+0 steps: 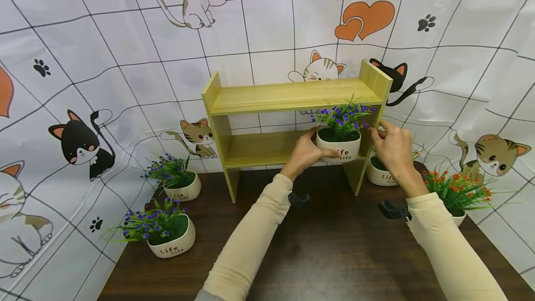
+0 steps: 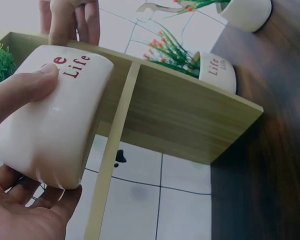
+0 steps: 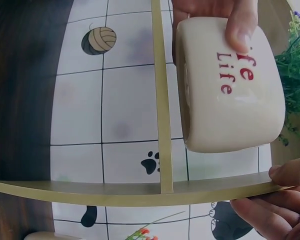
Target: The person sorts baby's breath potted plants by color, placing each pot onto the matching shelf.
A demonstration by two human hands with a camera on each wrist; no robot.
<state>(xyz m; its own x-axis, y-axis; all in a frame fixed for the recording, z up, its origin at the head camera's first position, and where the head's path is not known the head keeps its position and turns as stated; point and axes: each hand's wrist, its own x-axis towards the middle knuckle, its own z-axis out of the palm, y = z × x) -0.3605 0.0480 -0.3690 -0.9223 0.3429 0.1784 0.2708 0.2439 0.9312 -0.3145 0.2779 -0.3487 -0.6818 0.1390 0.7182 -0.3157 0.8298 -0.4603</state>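
A white pot (image 1: pixel 339 148) with purple flowers and red lettering is held at the right end of the wooden shelf's (image 1: pixel 259 148) lower board. My left hand (image 1: pixel 307 151) grips it from the left, with the thumb across its front; in the left wrist view the fingers of that hand (image 2: pixel 32 200) curl behind the pot (image 2: pixel 55 120). My right hand (image 1: pixel 392 148) is at the shelf's right side panel, right of the pot. In the right wrist view, thumb and fingers of this hand (image 3: pixel 280 202) pinch the panel's edge (image 3: pixel 205 195), apart from the pot (image 3: pixel 232 90).
Two purple-flowered pots (image 1: pixel 184 190) (image 1: pixel 173 240) stand on the dark table (image 1: pixel 326 254) at the left. A white pot (image 1: pixel 381 173) stands beside the shelf's right side, and an orange-flowered plant (image 1: pixel 457 192) stands farther right. Behind is a tiled wall covering with cat drawings.
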